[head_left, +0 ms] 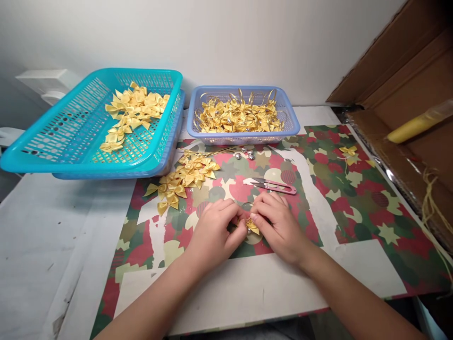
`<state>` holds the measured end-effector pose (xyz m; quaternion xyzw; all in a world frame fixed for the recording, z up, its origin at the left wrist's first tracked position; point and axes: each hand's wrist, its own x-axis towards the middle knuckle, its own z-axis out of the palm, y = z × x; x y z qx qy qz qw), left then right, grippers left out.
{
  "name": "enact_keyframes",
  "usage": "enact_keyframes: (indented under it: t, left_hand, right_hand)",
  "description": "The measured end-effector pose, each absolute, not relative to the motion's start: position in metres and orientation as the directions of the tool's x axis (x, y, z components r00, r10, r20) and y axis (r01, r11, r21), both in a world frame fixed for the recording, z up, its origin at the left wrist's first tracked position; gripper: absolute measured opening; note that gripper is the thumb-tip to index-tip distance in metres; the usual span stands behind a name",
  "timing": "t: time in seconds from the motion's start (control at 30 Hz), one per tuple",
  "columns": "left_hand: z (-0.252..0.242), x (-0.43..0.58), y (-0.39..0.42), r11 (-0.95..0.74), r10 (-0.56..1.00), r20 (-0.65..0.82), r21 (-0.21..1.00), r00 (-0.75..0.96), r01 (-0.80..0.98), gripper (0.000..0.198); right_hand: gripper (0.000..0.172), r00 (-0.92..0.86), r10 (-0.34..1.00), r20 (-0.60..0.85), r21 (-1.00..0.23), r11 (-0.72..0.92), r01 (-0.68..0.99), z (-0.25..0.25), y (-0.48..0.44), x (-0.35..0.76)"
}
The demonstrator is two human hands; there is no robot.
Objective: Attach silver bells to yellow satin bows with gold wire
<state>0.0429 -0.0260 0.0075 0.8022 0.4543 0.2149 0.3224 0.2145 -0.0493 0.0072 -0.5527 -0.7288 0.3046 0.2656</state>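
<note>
Low at the middle of the patterned sheet, my left hand (221, 227) and my right hand (276, 225) meet around a yellow bow (252, 226) with a bit of gold cord and a small silver bell at it. The fingers of both hands are closed on the bow, one hand at each side. My fingers cover part of it. Just beyond my hands lie pink-handled thread snips (274, 185). A pile of yellow bows (191, 171) sits to the left, and several silver bells (250, 153) lie beside gold cords (222, 151).
A turquoise basket (170, 113) with yellow bows stands at the back left, on another basket. A blue basket (244, 138) of bows with gold loops stands at the back. Cardboard (392, 71) rises at the right. One loose bow (348, 150) lies near it.
</note>
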Motion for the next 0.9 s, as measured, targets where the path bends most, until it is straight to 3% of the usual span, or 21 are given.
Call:
enact_keyframes:
  t: [0.43,0.63,0.9]
  left_hand:
    - [0.0087,0.0431,-0.0258,-0.346,0.876,-0.008,0.685,0.482,0.641,0.015]
    - [0.0097,0.0414,-0.0269,-0.395,0.864,0.069,0.707,0.498,0.587,0.005]
    - [0.0047,0.0448,-0.0281,-0.43,0.865,0.09,0.638,0.493,0.639,0.015]
  right_hand:
    - [0.023,-0.255,0.967,0.021,-0.711,0.194,0.676,0.0077,-0.0488,0.2147]
    - [0.022,-0.284,0.958,0.033,-0.736,0.216,0.641,0.0081,-0.0486,0.2144]
    - [0.023,-0.288,0.957,0.026,-0.731,0.214,0.648,0.0075,-0.0486,0.2153]
